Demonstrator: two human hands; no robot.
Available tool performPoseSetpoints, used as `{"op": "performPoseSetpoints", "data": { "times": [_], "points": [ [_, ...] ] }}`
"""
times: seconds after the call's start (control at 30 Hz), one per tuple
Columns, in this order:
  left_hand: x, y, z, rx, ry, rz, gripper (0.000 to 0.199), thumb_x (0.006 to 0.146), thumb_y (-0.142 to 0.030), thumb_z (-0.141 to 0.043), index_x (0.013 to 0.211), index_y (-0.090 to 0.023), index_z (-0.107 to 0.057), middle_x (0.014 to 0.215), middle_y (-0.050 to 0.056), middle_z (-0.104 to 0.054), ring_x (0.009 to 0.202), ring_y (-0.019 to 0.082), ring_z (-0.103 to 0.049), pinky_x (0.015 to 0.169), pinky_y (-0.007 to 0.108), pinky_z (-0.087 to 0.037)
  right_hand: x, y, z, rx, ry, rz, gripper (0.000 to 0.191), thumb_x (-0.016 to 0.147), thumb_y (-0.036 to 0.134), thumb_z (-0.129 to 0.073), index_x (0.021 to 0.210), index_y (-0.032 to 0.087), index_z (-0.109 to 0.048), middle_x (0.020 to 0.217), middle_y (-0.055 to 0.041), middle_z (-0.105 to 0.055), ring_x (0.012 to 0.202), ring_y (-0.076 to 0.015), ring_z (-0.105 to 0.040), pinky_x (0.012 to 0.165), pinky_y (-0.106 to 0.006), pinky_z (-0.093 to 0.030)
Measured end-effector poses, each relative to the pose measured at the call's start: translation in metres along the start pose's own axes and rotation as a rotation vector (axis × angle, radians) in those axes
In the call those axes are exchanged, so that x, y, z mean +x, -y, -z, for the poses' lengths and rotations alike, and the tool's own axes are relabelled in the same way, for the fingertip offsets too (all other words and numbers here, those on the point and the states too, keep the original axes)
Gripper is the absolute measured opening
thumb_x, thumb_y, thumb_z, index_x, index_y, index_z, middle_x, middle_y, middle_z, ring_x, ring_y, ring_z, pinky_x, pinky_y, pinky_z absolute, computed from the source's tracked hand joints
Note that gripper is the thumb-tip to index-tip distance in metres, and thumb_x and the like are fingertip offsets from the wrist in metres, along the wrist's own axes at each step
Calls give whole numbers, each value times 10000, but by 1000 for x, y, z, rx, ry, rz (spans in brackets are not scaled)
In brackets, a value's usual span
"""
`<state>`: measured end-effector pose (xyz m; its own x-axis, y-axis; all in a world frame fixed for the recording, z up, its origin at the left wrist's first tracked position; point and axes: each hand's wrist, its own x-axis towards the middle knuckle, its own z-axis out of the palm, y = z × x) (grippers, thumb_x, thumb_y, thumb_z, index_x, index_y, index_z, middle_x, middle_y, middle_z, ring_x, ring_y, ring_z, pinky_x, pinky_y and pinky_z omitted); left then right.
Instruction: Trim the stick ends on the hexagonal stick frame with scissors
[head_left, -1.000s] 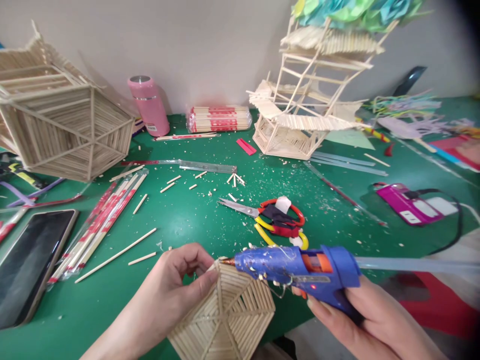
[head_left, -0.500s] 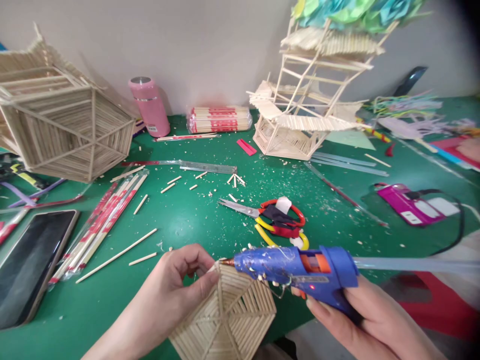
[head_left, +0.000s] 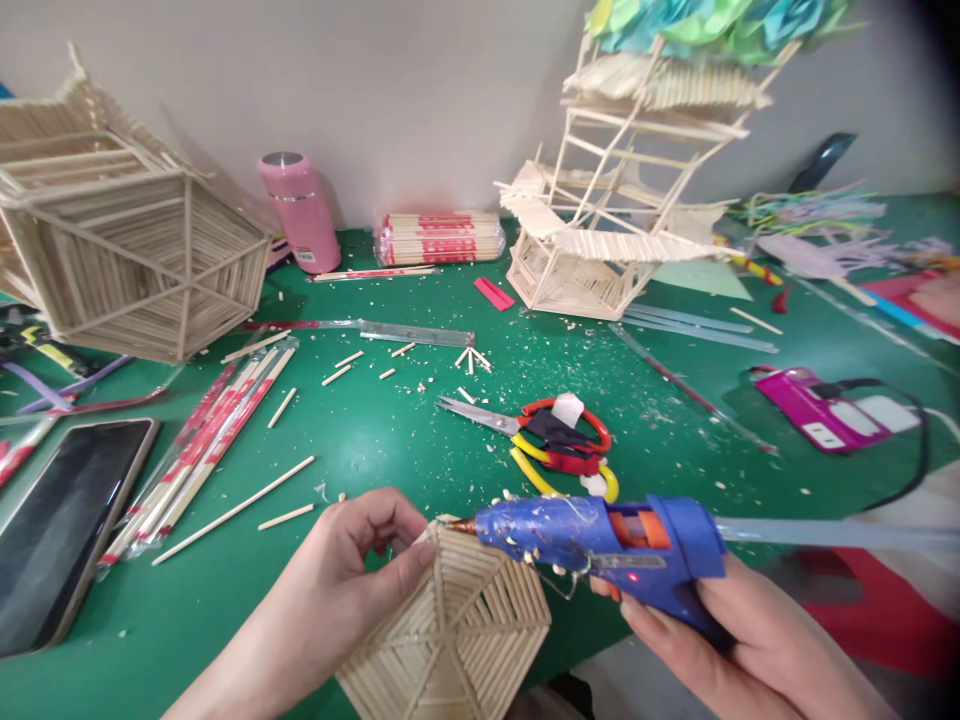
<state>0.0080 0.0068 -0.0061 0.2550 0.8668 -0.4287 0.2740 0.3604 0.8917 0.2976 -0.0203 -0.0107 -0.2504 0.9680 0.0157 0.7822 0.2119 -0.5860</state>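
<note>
My left hand (head_left: 360,575) pinches the upper left edge of a polygonal panel (head_left: 454,640) made of thin wooden sticks. The panel's lower edge runs out of view. In my right hand (head_left: 697,625) is a blue glue gun (head_left: 600,540), its fingers wrapped around the handle and trigger. The gun's copper nozzle (head_left: 463,526) is at the panel's top corner, close to my left fingertips. A small red light glows on the gun's side, and a clear glue stick (head_left: 825,533) sticks out of its back. Scissors (head_left: 547,435) with red and yellow handles lie just beyond.
A large stick-built model (head_left: 142,260) stands on the left; a taller stick tower (head_left: 622,190) is at the back right. A phone (head_left: 71,530), bagged chopsticks (head_left: 202,450), a pink bottle (head_left: 300,215) and a magenta device with a cord (head_left: 821,408) lie around the green table (head_left: 375,420).
The glue gun has shifted slightly right and down, its nozzle a little farther from my left fingertips. My left hand and the panel have hardly moved.
</note>
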Motion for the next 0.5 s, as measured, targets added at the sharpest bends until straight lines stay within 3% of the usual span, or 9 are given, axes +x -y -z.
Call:
{"op": "performPoseSetpoints", "data": {
  "times": [0.2,0.5],
  "points": [
    [0,4,0,26,4,1,220,804,-369,-525,718,-172,-570,664,12,-592,607,130,-517,534,229,-399,0,-3,0,2,15,13,409,773,329,-620,1178,275,-596,1073,-43,-692,898,-265,-673,673,-261,-580],
    [0,3,0,25,20,-1,213,799,-362,-521,718,-171,-568,666,14,-585,612,135,-514,536,237,-392,-2,3,5,34,-17,-33,341,757,372,-631,1077,256,-657,967,-37,-723,831,-254,-689,656,-259,-580]
  ]
}}
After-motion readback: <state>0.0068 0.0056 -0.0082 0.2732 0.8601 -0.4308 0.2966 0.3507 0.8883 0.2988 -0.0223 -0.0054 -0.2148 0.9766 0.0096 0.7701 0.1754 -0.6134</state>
